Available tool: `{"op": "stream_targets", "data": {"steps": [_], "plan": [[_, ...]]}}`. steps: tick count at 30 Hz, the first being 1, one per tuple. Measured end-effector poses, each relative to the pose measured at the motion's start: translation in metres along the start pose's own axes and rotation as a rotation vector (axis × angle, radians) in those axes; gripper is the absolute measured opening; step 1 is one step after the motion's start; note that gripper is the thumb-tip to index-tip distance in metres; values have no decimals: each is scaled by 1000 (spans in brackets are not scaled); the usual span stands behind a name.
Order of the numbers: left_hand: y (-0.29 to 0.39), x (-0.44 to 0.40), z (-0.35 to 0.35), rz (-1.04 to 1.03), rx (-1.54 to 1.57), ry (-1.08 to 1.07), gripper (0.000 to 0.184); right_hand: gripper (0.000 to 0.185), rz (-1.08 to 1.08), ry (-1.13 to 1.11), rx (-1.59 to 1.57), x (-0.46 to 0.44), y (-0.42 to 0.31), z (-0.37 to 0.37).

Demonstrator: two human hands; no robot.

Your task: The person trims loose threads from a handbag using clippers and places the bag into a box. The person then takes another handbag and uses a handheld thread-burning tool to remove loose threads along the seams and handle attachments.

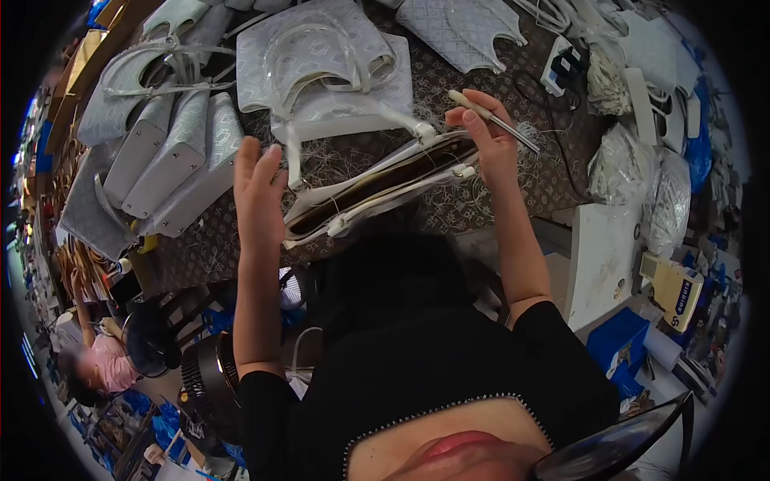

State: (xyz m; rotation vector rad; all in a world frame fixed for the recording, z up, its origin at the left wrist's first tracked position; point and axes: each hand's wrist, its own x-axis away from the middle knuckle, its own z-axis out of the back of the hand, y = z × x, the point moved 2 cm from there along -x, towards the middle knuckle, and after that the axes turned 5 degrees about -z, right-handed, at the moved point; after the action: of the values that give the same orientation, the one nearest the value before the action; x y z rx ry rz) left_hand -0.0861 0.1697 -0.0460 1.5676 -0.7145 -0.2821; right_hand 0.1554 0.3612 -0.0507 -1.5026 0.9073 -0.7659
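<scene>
A white handbag (pixel 353 218) lies with its zipped mouth open towards me, showing a dark brown lining (pixel 385 186). Its pale handle (pixel 294 156) stands up at the far side. Beside the bag's left end is my left hand (pixel 261 192), open, fingers stretched out and holding nothing; whether it touches the bag I cannot tell. At the right end, my right hand (pixel 491 140) is closed on a slim tool (pixel 513 132) with a cream handle and a straight metal shaft. The tool slants across the fingers, its metal end pointing right, away from the bag.
Several patterned white handbags (pixel 176 160) are stacked at the left; more bags (pixel 321 64) lie beyond. Loose thread ends litter the brown patterned tabletop (pixel 553 120). A white boxy device (pixel 559 66) with a black cable and plastic-wrapped bundles (pixel 630 164) are at the right. A co-worker (pixel 108 361) sits lower left.
</scene>
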Motion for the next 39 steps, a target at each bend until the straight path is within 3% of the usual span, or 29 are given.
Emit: {"op": "stream_targets", "data": {"steps": [2,3,6,9,13,15,20,24,26,32,39], "plan": [[38,28,-19,-551,-386,-10,55,29,-27,52,-67,1,4,4],[49,44,-27,-531,-304,-182,45,29,-26,55,-65,1,5,4],[51,86,-71,-726,-670,-536,38,32,-22,96,-65,6,5,1],[18,96,-107,-803,-855,-581,38,44,97,-62,19,7,-2,-5],[-25,82,-111,-824,-1071,-453,42,52,98,-177,95,-1,-7,-5],[-29,75,-104,-869,-1167,-572,39,59,20,-306,71,-1,-12,-10],[-18,66,-85,-819,-1091,-682,13,49,-105,-429,118,4,-10,-31],[-7,69,-80,-756,-1036,-700,17,36,-194,-302,19,9,0,-40],[-14,69,-79,-171,-719,-628,18,32,-211,-237,55,12,4,-39],[-29,77,-89,-222,-498,-319,15,29,-349,-213,-70,18,4,-39],[-23,66,-98,-311,-460,-257,18,29,-389,-197,-44,23,3,-38]]}}
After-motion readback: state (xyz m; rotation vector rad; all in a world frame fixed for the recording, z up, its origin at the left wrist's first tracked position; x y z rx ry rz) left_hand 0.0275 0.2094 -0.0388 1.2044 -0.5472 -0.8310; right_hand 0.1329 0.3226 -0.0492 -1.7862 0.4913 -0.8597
